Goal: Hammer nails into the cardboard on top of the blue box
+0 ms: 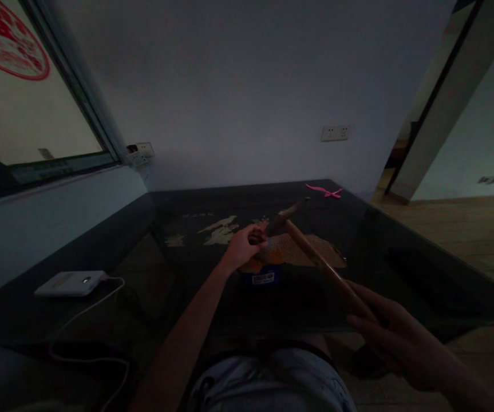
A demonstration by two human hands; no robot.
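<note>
My right hand [386, 329] is wrapped round the wooden handle of a hammer [324, 266], whose metal head is raised close to my left hand. My left hand [244, 247] is closed, its fingers pinched round something dark and too small to make out. Beneath both lies an orange-brown patterned sheet [317, 247] with small perforation-like spots, spread toward the right. A blue box [266, 277] with a white label shows under the sheet's near edge.
The dark glossy table [195, 200] reaches the wall. A white power bank [72, 283] with a cable is at left. Pink ribbon [326, 191] lies at the back right. A dark flat object [431, 280] rests at right.
</note>
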